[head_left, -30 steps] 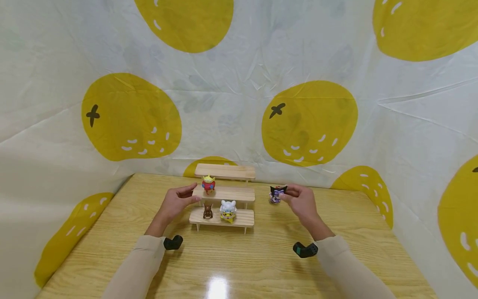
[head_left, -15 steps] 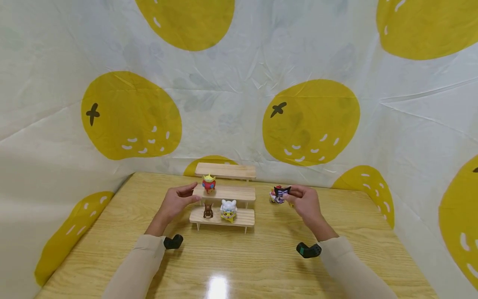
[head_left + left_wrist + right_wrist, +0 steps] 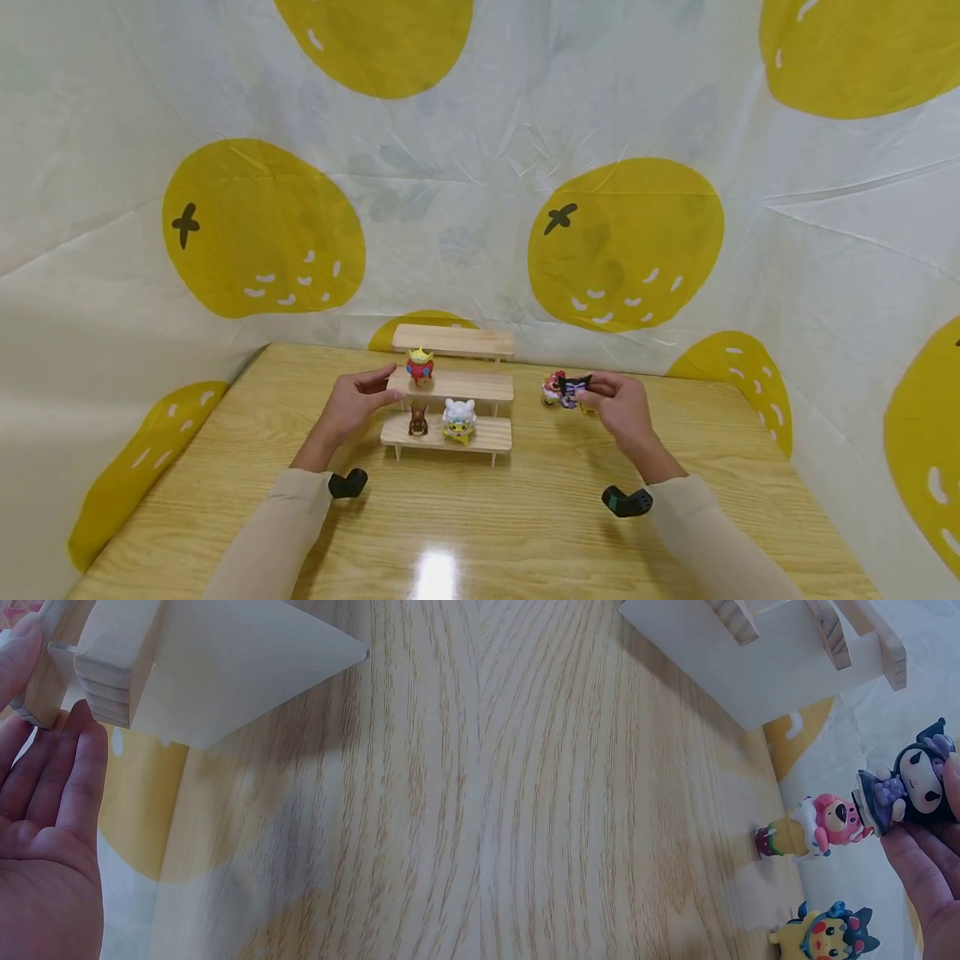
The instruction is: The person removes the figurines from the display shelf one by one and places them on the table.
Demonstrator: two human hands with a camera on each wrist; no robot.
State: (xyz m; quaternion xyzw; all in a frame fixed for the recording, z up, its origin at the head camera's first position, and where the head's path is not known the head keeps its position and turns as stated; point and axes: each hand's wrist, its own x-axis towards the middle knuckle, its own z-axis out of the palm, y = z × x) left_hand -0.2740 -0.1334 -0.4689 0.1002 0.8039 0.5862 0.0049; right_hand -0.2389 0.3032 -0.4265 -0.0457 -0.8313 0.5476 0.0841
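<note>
A three-tier wooden display stand [image 3: 476,385] stands on the table. At the left end of its middle tier, my left hand [image 3: 347,410] holds the board between thumb and fingers. My right hand [image 3: 621,412] pinches a small figurine with a black hood and purple bow [image 3: 922,784], raised to the right of the stand. Close behind it in the right wrist view are a pink bear figurine [image 3: 834,817] and a yellow figurine with a dark hood [image 3: 825,937]. A red figurine with a yellow top [image 3: 420,367] occupies the middle tier; a brown figurine [image 3: 417,422] and a white-hooded figurine [image 3: 459,421] share the lowest.
The wooden table [image 3: 480,525] extends in front of the stand and to both sides. A white cloth [image 3: 450,242] printed with large yellow fruit hangs behind the table and along its sides. Both wrists wear black devices.
My right hand has shifted slightly right with the black-hooded figurine, away from the stand, uncovering more of the figurines behind it. My left hand stays at the middle tier.
</note>
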